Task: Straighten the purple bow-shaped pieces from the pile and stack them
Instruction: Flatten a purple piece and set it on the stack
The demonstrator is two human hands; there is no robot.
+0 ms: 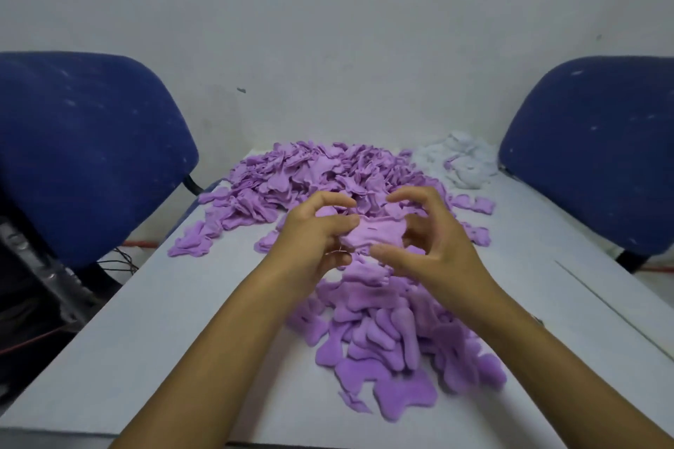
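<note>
Two hands meet over one purple bow-shaped piece [372, 234], lifted just above the surface [146, 321] between the big pile [321, 175] and the nearer heap [394, 332]. Left hand [313, 241] has its grip closed on the piece's left lobe, thumb and fingers curled round the edge. Right hand [430, 248] comes in from the other side, fingers arched wide over the right lobe and thumb stretched under the near edge; whether it actually pinches the fabric yet, I cannot tell.

To flatten it cleanly, I'd say: each hand should take one lobe at its outer edge, pull gently apart so the waist goes taut, and smooth any fold with the thumbs. Soft felt-like stuff (it looks floppy) will likely curl back if let go early, so lay it down flat before releasing, lobes lined up with the piece beneath.

Nearer than the held piece, the heap looks loosely spread rather than squared up. Beyond the pile to the right sits a clump of white stuffing [459, 160]; blue chairs [84, 149] flank it either side.

No brand, label or readable writing anywhere.
</note>
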